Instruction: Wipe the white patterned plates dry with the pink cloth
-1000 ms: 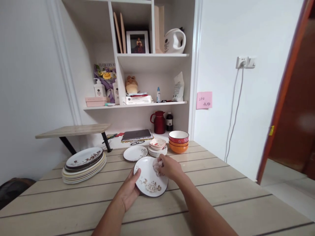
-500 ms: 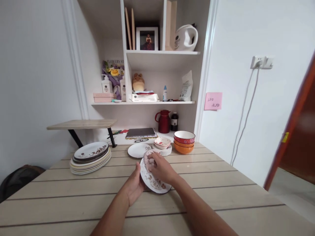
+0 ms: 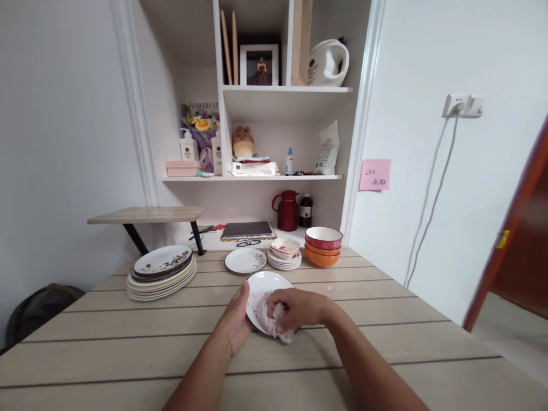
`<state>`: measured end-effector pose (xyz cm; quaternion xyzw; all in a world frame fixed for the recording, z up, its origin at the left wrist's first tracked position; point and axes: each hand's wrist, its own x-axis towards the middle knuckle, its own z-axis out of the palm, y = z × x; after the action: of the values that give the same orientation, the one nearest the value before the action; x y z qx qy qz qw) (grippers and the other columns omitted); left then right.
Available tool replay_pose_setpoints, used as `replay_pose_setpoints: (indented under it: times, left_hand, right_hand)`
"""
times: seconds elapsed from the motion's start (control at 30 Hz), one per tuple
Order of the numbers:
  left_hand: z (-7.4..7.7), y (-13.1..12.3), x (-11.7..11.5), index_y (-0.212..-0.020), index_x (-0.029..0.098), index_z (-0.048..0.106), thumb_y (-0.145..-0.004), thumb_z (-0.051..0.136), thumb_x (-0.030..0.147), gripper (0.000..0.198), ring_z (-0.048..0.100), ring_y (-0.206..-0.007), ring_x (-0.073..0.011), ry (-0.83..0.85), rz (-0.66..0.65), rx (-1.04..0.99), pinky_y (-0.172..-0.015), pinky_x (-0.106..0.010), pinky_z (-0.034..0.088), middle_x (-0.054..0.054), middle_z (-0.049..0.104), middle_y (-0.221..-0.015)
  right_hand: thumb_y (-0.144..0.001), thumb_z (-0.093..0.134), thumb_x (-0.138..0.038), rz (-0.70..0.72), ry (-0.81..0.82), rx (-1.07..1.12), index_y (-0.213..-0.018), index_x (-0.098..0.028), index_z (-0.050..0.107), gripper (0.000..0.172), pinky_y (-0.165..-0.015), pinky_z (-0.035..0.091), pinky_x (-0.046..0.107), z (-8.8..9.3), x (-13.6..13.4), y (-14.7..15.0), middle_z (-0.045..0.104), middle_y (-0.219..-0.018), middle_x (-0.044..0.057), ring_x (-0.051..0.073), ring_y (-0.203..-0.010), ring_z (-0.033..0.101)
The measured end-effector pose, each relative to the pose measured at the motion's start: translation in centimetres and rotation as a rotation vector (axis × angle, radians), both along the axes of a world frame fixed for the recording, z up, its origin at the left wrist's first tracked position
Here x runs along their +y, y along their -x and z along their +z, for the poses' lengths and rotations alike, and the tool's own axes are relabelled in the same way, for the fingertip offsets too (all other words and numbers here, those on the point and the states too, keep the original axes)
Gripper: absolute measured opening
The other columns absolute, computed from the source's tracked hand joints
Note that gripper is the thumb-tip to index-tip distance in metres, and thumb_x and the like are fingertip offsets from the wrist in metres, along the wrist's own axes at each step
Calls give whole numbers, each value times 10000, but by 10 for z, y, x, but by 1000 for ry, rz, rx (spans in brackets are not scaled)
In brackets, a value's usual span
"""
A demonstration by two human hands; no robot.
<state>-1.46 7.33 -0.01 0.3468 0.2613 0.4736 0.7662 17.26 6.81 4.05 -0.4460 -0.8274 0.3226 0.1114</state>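
Gripping a round white plate [image 3: 266, 283], left hand [image 3: 235, 321] faced right hand [image 3: 303, 308] clutching pale cloth [image 3: 269, 322] on it; beyond, pink paper [image 3: 375, 174] read "250".

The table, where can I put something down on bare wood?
Bare boards show on the table right of the right hand, and between the big plate stack and left hand. It's crowded at the back, where a lone plate, small dishes and bowls sit close together, and in the middle around the held plate and cloth.
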Motion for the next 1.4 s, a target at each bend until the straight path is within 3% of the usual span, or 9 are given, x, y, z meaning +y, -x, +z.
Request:
replay_pose_setpoints:
  times: [0.2, 0.37, 0.53, 0.73, 0.87, 1.03, 1.1, 1.2, 1.4]
  left_hand:
    - [-3, 1, 1, -1344, 219, 447, -721, 747, 231, 692, 661, -991, -274, -2, 109, 103, -849, -408, 514, -147, 676, -1152]
    - [-5, 4, 2, -1367, 284, 386, -709, 749, 179, 759, 658, -998, -255, -12, 83, 45, -854, -403, 511, -117, 654, -1197]
    - [-2, 4, 0, -1401, 325, 323, -730, 741, 196, 801, 648, -1015, -256, -36, 30, 15, -857, -407, 503, -115, 635, -1226]
    - [-1, 2, -2, -1411, 338, 326, -743, 736, 211, 793, 652, -990, -237, -60, -14, 4, -867, -383, 491, -100, 646, -1207]
    - [-1, 1, -3, -1429, 345, 309, -779, 710, 257, 769, 638, -1037, -227, -85, -37, 3, -910, -370, 469, -87, 652, -1207]
    - [0, 2, -5, -1426, 262, 367, -818, 645, 404, 684, 612, -1092, -247, -118, -81, -11, -947, -371, 451, -126, 642, -1227]
    - [1, 2, -4, -1432, 259, 361, -819, 641, 406, 689, 605, -1107, -249, -124, -91, -9, -960, -373, 446, -130, 629, -1251]
    - [2, 3, -5, -1442, 306, 334, -813, 670, 310, 713, 605, -1116, -233, -120, -86, 24, -975, -365, 440, -106, 611, -1292]
    - [4, 3, -6, -1458, 346, 291, -782, 706, 254, 798, 629, -1086, -227, -84, -46, 51, -981, -372, 447, -88, 614, -1297]
  right_hand:
    - [-592, 722, -243, -493, -173, -184, -909, -242, 650, 325, -582, 351, 244, -9, 9, -25, 657, -885, 6, 179, -762, 582]
    - [-715, 632, -228, -667, -391, -166, -997, -216, 597, 285, -625, 332, 262, -22, 24, -7, 606, -1071, 65, 191, -847, 577]
    - [-736, 595, -135, -592, -607, 44, -951, -212, 574, 229, -722, 379, 271, -32, 37, 9, 567, -1092, 57, 181, -914, 552]
    - [-672, 596, -57, -295, -690, 274, -940, -215, 577, 312, -839, 406, 300, -29, 36, 30, 575, -1048, 42, 192, -964, 524]
    - [-698, 588, -61, -106, -646, 321, -907, -215, 579, 260, -846, 402, 291, -19, 22, 36, 597, -1036, 28, 181, -967, 531]
    - [-705, 661, -144, 6, -430, 303, -911, -222, 594, 230, -765, 410, 247, -12, 12, 28, 624, -963, -7, 161, -885, 560]
    - [-713, 677, -181, -47, -406, 317, -963, -232, 587, 271, -750, 406, 241, -16, 15, 27, 624, -987, -12, 156, -882, 562]
    - [-723, 674, -214, -289, -462, 277, -1020, -233, 564, 317, -728, 388, 248, -22, 24, 24, 608, -1018, -1, 154, -861, 554]
    - [-749, 640, -291, -601, -436, -76, -1046, -226, 561, 314, -680, 360, 264, -15, 28, 2, 577, -1144, 58, 195, -950, 570]
